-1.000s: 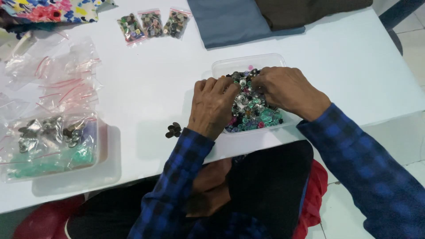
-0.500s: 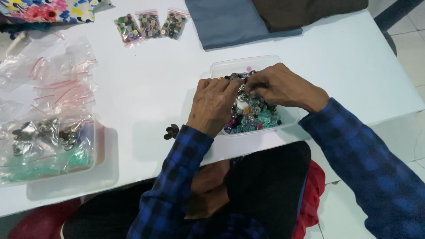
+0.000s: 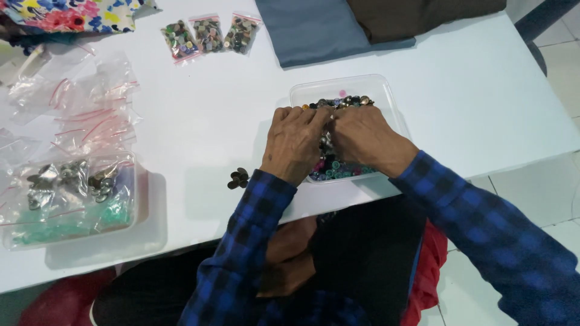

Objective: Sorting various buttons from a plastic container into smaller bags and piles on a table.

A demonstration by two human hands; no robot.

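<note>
Lap: the person sits at the near edge of the white table (image 3: 199, 121), dark clothing and a red seat showing below it.
Sleeves: blue-and-black checked cloth covers both forearms, reaching up from the near edge.
Loose buttons: a small cluster of dark buttons (image 3: 238, 177) lies on the table just left of the left wrist.
Left hand: the left hand (image 3: 294, 143) rests palm down over the near left part of the container, fingers bent into the pile; whether it grips anything cannot be told.
Right hand: the right hand (image 3: 361, 136) lies beside it, fingertips meeting the left hand's over the pile; its hold is hidden too.
Container: a clear plastic container (image 3: 386, 96) near the table's front edge holds mixed coloured buttons (image 3: 338, 166).
Left tray: a clear tray (image 3: 136, 208) holds bagged metal pieces and green bits.
Empty bags: clear zip bags (image 3: 90, 115) lie behind the tray.
Far: three small bags of buttons (image 3: 208, 33), a folded blue cloth (image 3: 314, 30), and a floral fabric (image 3: 72, 12) sit at the far edge.
</note>
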